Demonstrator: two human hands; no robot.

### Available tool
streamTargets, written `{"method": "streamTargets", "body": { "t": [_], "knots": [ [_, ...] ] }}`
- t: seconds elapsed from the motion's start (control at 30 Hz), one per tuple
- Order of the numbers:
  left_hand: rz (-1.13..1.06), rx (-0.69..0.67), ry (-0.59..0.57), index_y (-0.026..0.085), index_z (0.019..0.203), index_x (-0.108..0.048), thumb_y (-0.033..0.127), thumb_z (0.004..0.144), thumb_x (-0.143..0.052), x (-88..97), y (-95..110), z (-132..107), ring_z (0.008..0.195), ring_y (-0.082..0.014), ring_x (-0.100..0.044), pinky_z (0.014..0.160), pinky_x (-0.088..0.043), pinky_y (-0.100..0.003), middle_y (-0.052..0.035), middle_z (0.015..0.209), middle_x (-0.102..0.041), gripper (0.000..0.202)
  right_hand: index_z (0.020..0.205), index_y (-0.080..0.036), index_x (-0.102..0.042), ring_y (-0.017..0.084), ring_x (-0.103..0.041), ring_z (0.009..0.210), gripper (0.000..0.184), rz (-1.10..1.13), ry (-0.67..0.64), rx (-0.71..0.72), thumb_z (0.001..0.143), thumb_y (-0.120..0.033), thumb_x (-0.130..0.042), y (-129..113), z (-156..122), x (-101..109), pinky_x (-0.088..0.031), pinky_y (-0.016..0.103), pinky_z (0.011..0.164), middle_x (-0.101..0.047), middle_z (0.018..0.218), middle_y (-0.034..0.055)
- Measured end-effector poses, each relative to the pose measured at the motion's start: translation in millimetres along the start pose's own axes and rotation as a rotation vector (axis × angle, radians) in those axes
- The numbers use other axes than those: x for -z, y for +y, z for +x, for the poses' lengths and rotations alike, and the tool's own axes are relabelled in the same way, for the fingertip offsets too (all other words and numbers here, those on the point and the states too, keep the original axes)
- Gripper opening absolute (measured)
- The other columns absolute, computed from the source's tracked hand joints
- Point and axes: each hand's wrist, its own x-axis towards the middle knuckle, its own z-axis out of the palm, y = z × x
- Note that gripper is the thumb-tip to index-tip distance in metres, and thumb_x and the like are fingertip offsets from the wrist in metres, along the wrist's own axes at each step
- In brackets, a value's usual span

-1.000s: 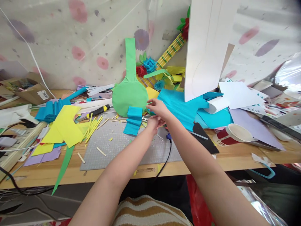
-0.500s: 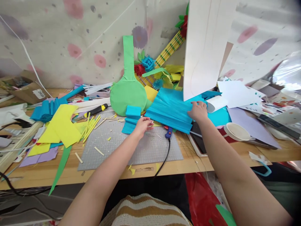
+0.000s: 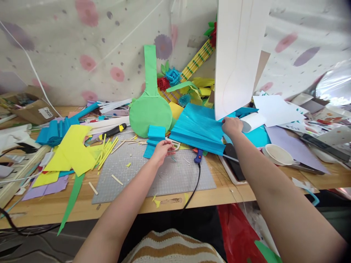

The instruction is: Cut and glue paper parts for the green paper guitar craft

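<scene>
My right hand (image 3: 231,126) pinches the right edge of a large pleated blue crepe paper sheet (image 3: 197,128) and holds it a little off the table. My left hand (image 3: 161,149) is curled over the pale loop handle of a pair of scissors (image 3: 174,145) at the far edge of the grey cutting mat (image 3: 164,175). A small folded stack of blue crepe paper (image 3: 155,137) lies just left of that hand. Behind it a green paper guitar shape (image 3: 150,109) leans against the wall.
A blue glue gun (image 3: 197,156) with a black cord lies on the mat's right edge. Nearby are a utility knife (image 3: 113,130), yellow paper (image 3: 74,146), a paper cup (image 3: 275,154), a black slab (image 3: 236,164) and a tall white board (image 3: 238,54). Paper scraps cover the wooden table (image 3: 55,204).
My right hand left my left hand, moved right to the blue sheet's edge and gripped it. My left hand closed over the scissors handle.
</scene>
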Motion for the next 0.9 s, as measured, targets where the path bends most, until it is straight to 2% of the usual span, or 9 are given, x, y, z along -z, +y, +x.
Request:
{"method": "streamTargets", "body": {
  "t": [0.1,0.17,0.27,0.33,0.43,0.63,0.77,0.9],
  "knots": [
    [-0.022,0.022,-0.023,0.014,0.071,-0.052,0.004,0.067,-0.057,-5.0,-3,-1,0.058,-0.0107,-0.059,0.058,-0.052,-0.028,-0.001,0.065,-0.059,0.011,0.104,-0.017,-0.061,0.025,-0.052,0.094,0.036,0.043,0.006,0.003,0.077,-0.017,-0.037,-4,-2,-3,-0.037,0.034,0.072,-0.06,0.104,0.0144],
    [-0.032,0.028,-0.032,0.013,0.071,-0.052,0.003,0.068,-0.055,-5.8,-4,-1,0.058,-0.0106,-0.059,0.058,-0.052,-0.027,-0.0013,0.065,-0.059,0.011,0.109,-0.019,-0.058,0.024,-0.051,0.099,0.037,0.069,0.004,0.032,0.076,-0.018,-0.041,-6,-5,-10,-0.039,0.033,0.076,-0.058,0.109,0.0116],
    [-0.055,0.041,-0.035,0.013,0.07,-0.051,0.002,0.071,-0.052,-2.5,-5,-2,0.057,-0.0097,-0.058,0.056,-0.051,-0.025,-0.0015,0.062,-0.059,0.011,0.121,-0.015,-0.048,0.027,-0.044,0.11,0.047,0.063,0.023,0.086,0.075,-0.013,-0.041,-7,-12,-24,-0.037,0.034,0.084,-0.051,0.12,0.0142],
    [-0.084,0.06,-0.035,0.013,0.071,-0.051,0.001,0.072,-0.05,1.4,-6,-3,0.056,-0.0091,-0.058,0.056,-0.051,-0.024,-0.0017,0.061,-0.058,0.011,0.124,-0.011,-0.043,0.028,-0.044,0.11,0.048,0.038,0.043,0.08,0.077,-0.011,-0.039,-6,-14,-32,-0.036,0.036,0.084,-0.051,0.12,0.0165],
    [-0.122,0.062,-0.045,0.012,0.072,-0.051,0.001,0.074,-0.049,6.0,-5,-3,0.056,-0.0089,-0.058,0.057,-0.051,-0.024,-0.0018,0.062,-0.058,0.012,0.118,-0.008,-0.048,0.029,-0.046,0.105,0.04,-0.005,0.063,0.048,0.079,-0.012,-0.04,-6,-12,-38,-0.036,0.037,0.082,-0.054,0.113,0.0186],
    [-0.147,0.056,-0.069,0.011,0.072,-0.052,0.001,0.074,-0.048,9.0,-2,0,0.058,-0.0094,-0.059,0.056,-0.051,-0.024,-0.0025,0.064,-0.059,0.011,0.11,-0.011,-0.055,0.031,-0.043,0.106,0.035,-0.074,0.064,0.017,0.079,-0.027,-0.05,1,1,-36,-0.037,0.037,0.077,-0.052,0.116,0.0188],
    [-0.154,0.056,-0.047,0.011,0.073,-0.052,0.001,0.075,-0.047,11.6,-1,2,0.056,-0.0086,-0.059,0.056,-0.051,-0.023,-0.0019,0.063,-0.058,0.011,0.101,-0.012,-0.062,0.031,-0.044,0.105,0.028,-0.127,0.059,0.08,0.082,-0.024,-0.045,6,7,-30,-0.034,0.04,0.081,-0.06,0.103,0.0167],
    [-0.146,0.054,-0.032,0.011,0.073,-0.053,0.001,0.074,-0.048,12.3,-1,4,0.055,-0.008,-0.058,0.056,-0.051,-0.023,-0.0015,0.062,-0.058,0.01,0.1,-0.016,-0.065,0.03,-0.044,0.105,0.03,0.028,0.148,0.031,0.082,-0.026,-0.043,3,15,-15,-0.035,0.04,0.082,-0.062,0.101,0.014]
  ]
}}
